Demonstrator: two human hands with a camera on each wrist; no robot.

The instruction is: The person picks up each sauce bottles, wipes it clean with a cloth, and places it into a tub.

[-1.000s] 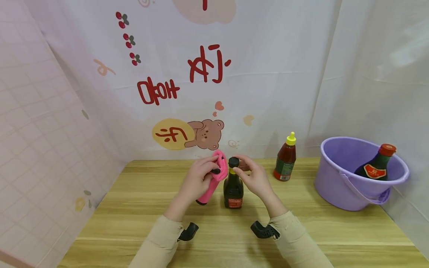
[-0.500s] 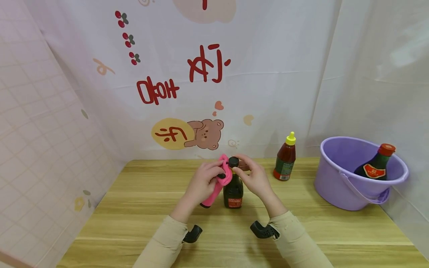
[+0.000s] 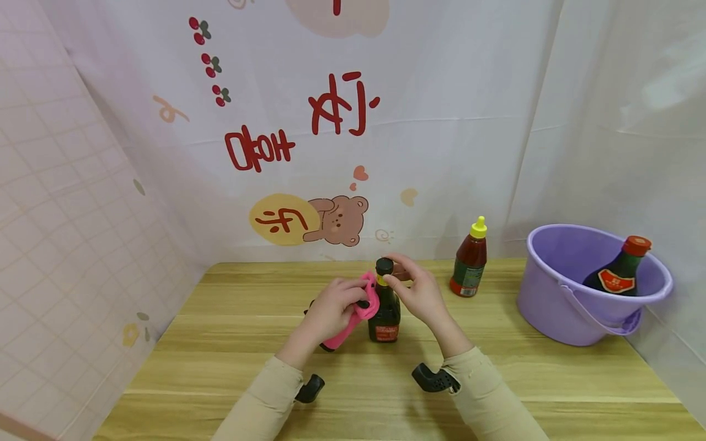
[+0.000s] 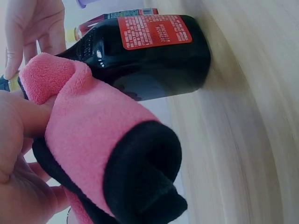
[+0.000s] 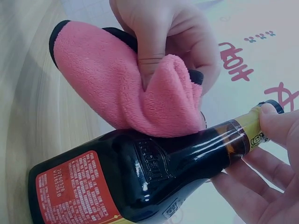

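A dark glass sauce bottle (image 3: 384, 312) with a black cap and a red label stands upright on the wooden table. My right hand (image 3: 416, 288) pinches its neck just below the cap, thumb on the near side. In my left hand (image 3: 331, 309) is a bunched pink cloth (image 3: 364, 306) with black edging. The right wrist view shows the cloth (image 5: 140, 93) lying against the bottle's shoulder (image 5: 154, 158), the left thumb pushed into its folds. Its loose end hangs down beside the bottle, as the left wrist view shows.
A red sauce bottle (image 3: 470, 260) with a yellow nozzle cap stands at the back, right of my hands. Farther right is a purple bucket (image 3: 557, 306) holding a red-capped bottle (image 3: 620, 272) that leans inside. A printed white curtain (image 3: 441, 122) hangs behind the table (image 3: 248, 367).
My left hand has first brought the cloth right and up to the bottle's neck, then slid it down toward the shoulder. The right hand and the bottle have stayed in place.
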